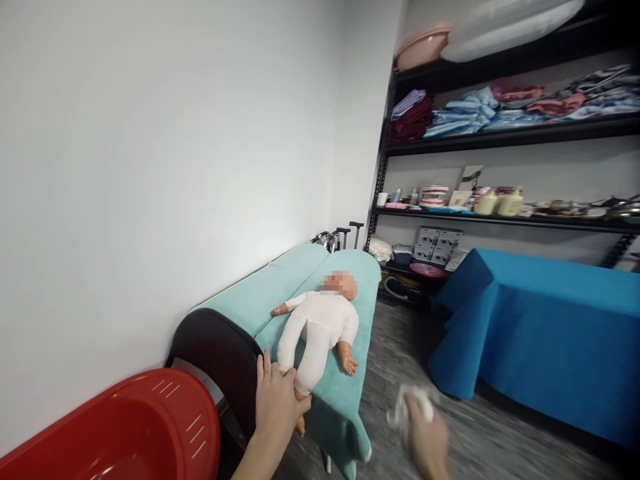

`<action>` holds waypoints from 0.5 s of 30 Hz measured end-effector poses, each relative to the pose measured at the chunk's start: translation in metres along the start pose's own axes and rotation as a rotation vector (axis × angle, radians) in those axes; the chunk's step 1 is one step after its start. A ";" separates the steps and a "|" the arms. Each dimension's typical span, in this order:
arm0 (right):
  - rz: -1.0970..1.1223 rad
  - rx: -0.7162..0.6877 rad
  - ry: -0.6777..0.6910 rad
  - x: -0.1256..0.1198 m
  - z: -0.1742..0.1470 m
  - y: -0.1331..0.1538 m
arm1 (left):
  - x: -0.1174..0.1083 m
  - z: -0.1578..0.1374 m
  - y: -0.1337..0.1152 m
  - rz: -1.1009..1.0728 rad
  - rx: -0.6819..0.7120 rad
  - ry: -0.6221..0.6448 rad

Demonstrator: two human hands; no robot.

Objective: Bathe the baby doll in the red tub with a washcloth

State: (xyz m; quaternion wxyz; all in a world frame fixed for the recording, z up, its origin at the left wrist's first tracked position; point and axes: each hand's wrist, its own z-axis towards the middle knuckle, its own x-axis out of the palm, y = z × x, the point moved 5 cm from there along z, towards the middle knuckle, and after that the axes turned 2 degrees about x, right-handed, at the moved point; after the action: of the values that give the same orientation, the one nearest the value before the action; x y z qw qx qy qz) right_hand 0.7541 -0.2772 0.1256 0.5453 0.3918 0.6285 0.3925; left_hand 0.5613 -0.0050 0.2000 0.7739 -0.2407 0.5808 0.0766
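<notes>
A baby doll [320, 320] with a white cloth body lies on its back on a teal towel [367, 293], its head toward the far end and its arms spread. My left hand [277, 393] grips the doll's lower legs near the feet, with the thumb by one ankle; part of the feet is hidden behind it. Off to the right, over the floor, my right hand [425, 427] is closed around a crumpled white tissue [400, 407]. Motion blurs that hand and what it holds, and they are apart from the doll.
At lower left stands a red baby bath [200, 400], beside a black chair back [215, 347]. A blue-draped table [550, 347] is on the right. Behind it, a black shelf [500, 143] carries folded clothes, bottles and boxes. A white wall [175, 147] borders the left side.
</notes>
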 end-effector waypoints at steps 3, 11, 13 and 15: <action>0.262 -0.250 -0.242 -0.004 0.045 0.092 | 0.000 -0.001 0.001 0.006 0.002 -0.020; 0.378 0.153 0.517 0.088 0.087 0.191 | 0.000 -0.006 0.001 -0.077 -0.017 0.014; 0.474 0.234 0.718 0.094 0.075 0.184 | 0.002 -0.012 0.001 -0.120 -0.020 0.036; 0.563 0.279 0.856 0.093 0.064 0.176 | 0.002 -0.022 0.000 -0.161 -0.031 0.049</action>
State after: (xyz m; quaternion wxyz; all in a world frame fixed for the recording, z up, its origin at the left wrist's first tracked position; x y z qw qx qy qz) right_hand 0.8199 -0.1201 0.2460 0.0561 0.4189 0.7116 0.5612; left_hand 0.5427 -0.0157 0.1930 0.7593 -0.3004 0.5771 0.0170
